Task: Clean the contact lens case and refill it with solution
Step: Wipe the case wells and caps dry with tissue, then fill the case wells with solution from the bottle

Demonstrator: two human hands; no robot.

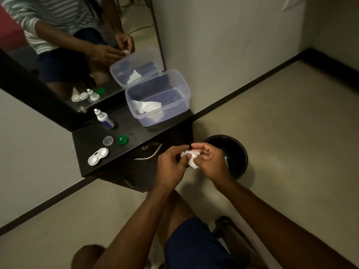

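Both hands, left [171,162] and right [210,160], pinch a crumpled tissue [189,157] above a black bin [242,152]. The open lens case [97,156] lies on the dark surface [136,131] near two caps, a solution bottle [104,118] and a plastic tub [182,88].

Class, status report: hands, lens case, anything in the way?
Both hands, left and right, grip tissue over bin. Case open on shelf, caps beside it. Nothing in the way.
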